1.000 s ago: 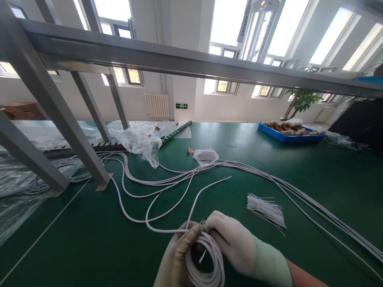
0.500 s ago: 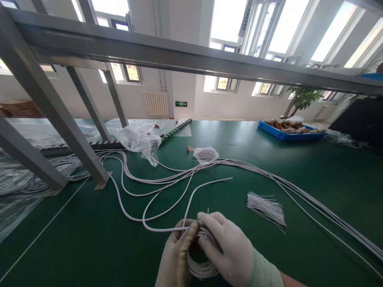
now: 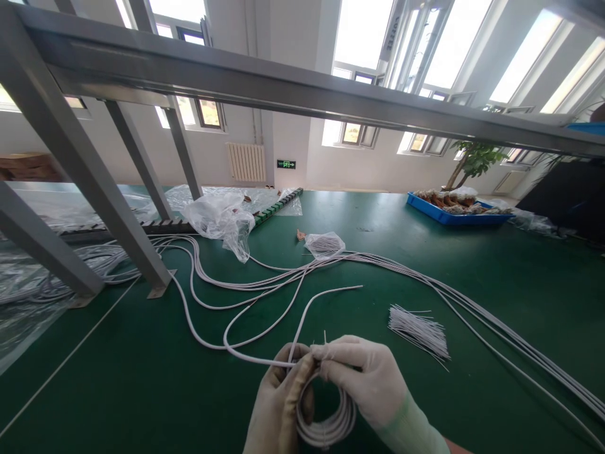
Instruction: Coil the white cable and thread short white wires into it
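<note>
A coil of white cable hangs between both gloved hands at the bottom centre. My left hand is wrapped round the coil's left side, thumb up. My right hand pinches the top of the coil, where a thin white tie sticks up. The cable's loose tail curves away over the green table.
A pile of short white ties lies right of my hands. Long white cables run across the table. A plastic bag, a small packet, a blue tray and grey frame legs stand farther off.
My right hand has shifted from the side of the coil up to its top and now pinches there. The cable's loose tail has drawn in slightly.
</note>
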The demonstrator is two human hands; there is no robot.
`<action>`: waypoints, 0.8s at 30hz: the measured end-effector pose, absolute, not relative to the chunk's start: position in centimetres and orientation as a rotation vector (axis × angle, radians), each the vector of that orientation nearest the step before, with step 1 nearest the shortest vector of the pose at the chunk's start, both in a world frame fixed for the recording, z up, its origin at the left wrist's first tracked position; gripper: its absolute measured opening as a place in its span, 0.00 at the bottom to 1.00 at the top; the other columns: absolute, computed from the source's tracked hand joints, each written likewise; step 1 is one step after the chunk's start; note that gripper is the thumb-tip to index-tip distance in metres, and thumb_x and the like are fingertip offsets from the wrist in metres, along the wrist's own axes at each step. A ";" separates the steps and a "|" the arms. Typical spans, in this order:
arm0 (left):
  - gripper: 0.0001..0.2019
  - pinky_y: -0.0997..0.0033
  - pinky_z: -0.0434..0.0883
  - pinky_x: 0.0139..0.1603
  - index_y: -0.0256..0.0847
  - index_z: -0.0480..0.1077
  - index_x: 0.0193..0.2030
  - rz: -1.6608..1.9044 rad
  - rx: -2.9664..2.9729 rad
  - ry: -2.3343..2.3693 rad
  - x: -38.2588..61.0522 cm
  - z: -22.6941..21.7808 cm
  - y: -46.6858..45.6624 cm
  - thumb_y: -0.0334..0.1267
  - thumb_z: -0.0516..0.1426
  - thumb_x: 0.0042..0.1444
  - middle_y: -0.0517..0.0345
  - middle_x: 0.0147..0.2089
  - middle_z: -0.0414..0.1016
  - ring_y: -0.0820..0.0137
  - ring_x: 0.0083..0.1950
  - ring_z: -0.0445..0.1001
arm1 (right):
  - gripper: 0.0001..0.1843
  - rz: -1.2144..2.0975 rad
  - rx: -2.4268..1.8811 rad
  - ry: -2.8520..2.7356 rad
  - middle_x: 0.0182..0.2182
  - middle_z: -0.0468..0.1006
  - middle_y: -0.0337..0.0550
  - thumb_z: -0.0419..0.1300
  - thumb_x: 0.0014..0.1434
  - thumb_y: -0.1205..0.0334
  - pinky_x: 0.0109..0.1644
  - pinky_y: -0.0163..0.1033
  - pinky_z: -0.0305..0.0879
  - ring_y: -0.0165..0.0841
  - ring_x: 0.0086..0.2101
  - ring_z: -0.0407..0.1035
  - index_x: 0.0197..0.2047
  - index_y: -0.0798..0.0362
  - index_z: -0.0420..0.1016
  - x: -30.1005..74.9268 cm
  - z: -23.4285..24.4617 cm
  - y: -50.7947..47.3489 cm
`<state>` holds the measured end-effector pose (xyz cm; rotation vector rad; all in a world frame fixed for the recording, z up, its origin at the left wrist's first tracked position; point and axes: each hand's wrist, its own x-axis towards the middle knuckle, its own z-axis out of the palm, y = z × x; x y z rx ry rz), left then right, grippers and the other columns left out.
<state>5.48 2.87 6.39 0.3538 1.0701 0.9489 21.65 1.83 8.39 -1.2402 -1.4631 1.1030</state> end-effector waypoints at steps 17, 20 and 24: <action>0.20 0.68 0.73 0.37 0.39 0.76 0.34 0.811 0.523 1.001 6.4 7.5 2.1 0.44 0.77 0.40 0.64 0.27 0.75 0.71 0.27 0.71 | 0.08 1.232 -1.301 -1.497 0.37 0.85 0.46 0.69 0.59 0.61 0.47 0.48 0.78 0.42 0.39 0.79 0.41 0.54 0.87 23.3 9.0 3.1; 0.21 0.67 0.75 0.40 0.40 0.76 0.33 0.791 0.502 0.974 5.9 7.2 2.3 0.46 0.77 0.38 0.62 0.28 0.76 0.70 0.29 0.72 | 0.12 1.160 -1.199 -1.586 0.43 0.83 0.46 0.64 0.64 0.62 0.51 0.49 0.77 0.41 0.44 0.78 0.49 0.53 0.85 23.5 9.0 2.8; 0.22 0.65 0.75 0.40 0.40 0.76 0.30 0.804 0.559 0.882 5.7 7.7 2.4 0.49 0.78 0.34 0.57 0.29 0.78 0.63 0.34 0.76 | 0.25 1.187 -1.116 -1.490 0.54 0.78 0.50 0.66 0.62 0.64 0.59 0.55 0.71 0.45 0.54 0.73 0.63 0.50 0.74 24.2 7.9 3.1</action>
